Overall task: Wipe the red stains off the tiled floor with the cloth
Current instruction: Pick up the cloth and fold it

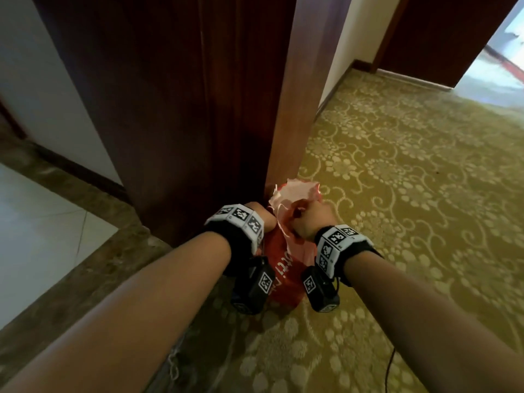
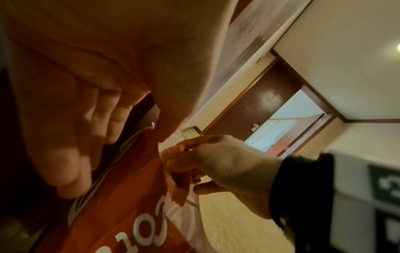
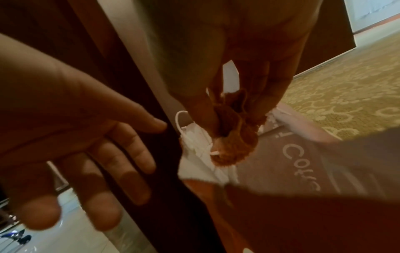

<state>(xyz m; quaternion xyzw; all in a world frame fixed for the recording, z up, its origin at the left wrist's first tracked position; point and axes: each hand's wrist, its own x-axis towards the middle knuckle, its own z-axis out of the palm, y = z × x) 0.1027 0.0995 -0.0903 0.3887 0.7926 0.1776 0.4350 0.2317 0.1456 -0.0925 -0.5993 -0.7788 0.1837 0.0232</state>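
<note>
A fuzzy orange cloth [image 3: 236,137] hangs pinched between the thumb and fingers of my right hand [image 3: 233,109], just over the mouth of a red plastic bag [image 1: 286,265] with white lettering. The bag stands on the carpet at the foot of a dark wooden door frame [image 1: 198,109]. In the left wrist view the same cloth [image 2: 175,181] dangles from my right hand [image 2: 190,164]. My left hand [image 3: 121,162] holds nothing, its fingers relaxed, beside the bag and the frame. From the head view the wristband mostly hides the left hand [image 1: 262,215]. The pale tiled floor [image 1: 34,222] lies at the left; no red stain shows on it.
Something white and crumpled [image 3: 194,142] sits in the bag's mouth. Patterned yellow-green carpet [image 1: 397,194] spreads to the right. A brown stone threshold [image 1: 93,251] separates carpet from tiles. A doorway [image 1: 493,66] stands open at the far right.
</note>
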